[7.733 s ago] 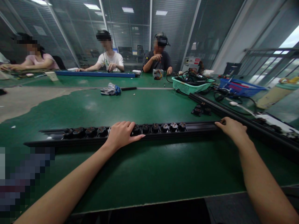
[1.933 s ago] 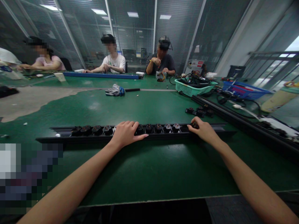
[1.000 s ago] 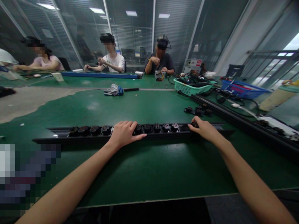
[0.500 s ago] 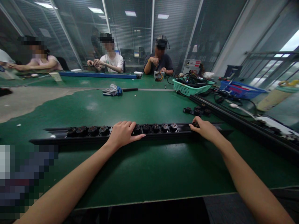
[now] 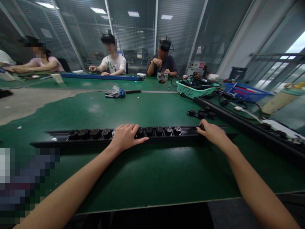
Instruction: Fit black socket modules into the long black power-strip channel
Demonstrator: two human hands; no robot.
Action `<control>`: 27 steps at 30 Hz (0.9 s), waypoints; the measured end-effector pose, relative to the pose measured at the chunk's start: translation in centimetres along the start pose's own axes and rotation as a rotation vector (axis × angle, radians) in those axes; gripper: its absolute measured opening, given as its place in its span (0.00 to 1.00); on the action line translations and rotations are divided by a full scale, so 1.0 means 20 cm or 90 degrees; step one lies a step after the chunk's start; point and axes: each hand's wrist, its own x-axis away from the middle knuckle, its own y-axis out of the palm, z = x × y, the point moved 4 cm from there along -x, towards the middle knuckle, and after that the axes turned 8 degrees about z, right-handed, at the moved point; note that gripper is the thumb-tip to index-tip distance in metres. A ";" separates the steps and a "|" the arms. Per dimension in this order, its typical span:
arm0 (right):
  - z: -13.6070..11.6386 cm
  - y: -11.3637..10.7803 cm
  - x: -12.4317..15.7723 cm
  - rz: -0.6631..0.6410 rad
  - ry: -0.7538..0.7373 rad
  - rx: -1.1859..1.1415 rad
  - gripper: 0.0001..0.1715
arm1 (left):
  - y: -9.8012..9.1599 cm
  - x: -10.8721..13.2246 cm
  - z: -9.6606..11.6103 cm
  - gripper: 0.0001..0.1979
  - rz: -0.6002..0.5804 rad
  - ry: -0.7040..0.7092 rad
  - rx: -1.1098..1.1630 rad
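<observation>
Steadying the black channel [image 5: 162, 140] on the green table [image 5: 143, 178], the left hand [image 5: 125, 136] is clasping it over socket modules [image 5: 159, 130]; the right hand [image 5: 211, 133] is pinching a half-hidden dark module [image 5: 202, 127] farther right, apparently positioning it, the next move probably calling for guided sliding.

Both hands [image 5: 125, 136] on a black rail [image 5: 164, 139]

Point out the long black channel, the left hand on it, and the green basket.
Black channel [image 5: 164, 139]: head view, on its near wall.
Left hand [image 5: 125, 136]: head view, back of the hand.
Green basket [image 5: 190, 91]: head view, side wall facing the camera.
</observation>
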 end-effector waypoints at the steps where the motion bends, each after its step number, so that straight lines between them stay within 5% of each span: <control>1: 0.01 0.00 0.00 -0.007 0.002 -0.010 0.20 | 0.00 0.00 0.00 0.33 -0.001 0.000 0.002; 10: 0.09 0.01 -0.02 -0.042 0.055 -0.018 0.20 | 0.00 0.00 0.00 0.33 0.003 0.006 0.001; 27: 0.05 -0.05 0.00 -0.064 0.091 0.073 0.21 | 0.01 0.00 0.00 0.34 0.004 0.009 -0.018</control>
